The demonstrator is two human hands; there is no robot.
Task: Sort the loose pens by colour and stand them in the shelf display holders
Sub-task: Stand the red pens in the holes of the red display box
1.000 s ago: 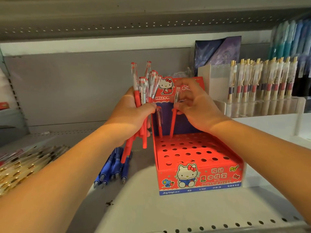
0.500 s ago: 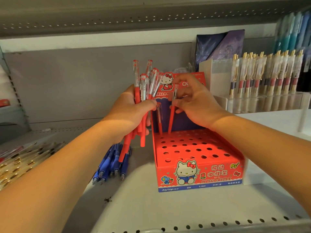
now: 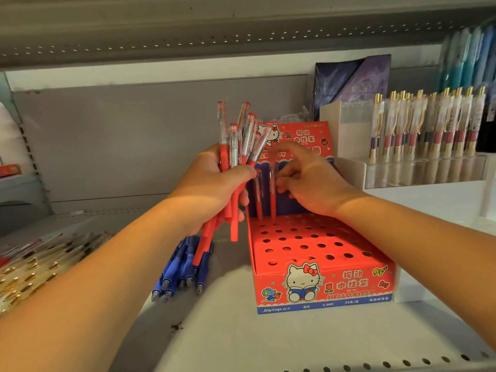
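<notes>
**Red pens entering the display holder**

The left grip [image 3: 214, 189] is closed round a bundle of red pens [image 3: 236, 146], just left of the red holder [image 3: 322, 285]. Blue pens [image 3: 182, 267] lie on the shelf [image 3: 241, 339] left of the holder, and a rack of gold-clipped pens [image 3: 429, 130] stands to its right. Two standing pens [image 3: 272, 200] occupy the holder's back row. The right grip [image 3: 308, 183] curls beside one, but blur hides whether it pinches it. That pen sits lower than half a second ago. Open holes fill the rows in front.

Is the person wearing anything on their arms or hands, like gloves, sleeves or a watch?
No. The left hand and right hand are bare, without gloves or visible rings. Both forearms are uncovered as far as the picture shows: no sleeves, watch or bracelet.
</notes>
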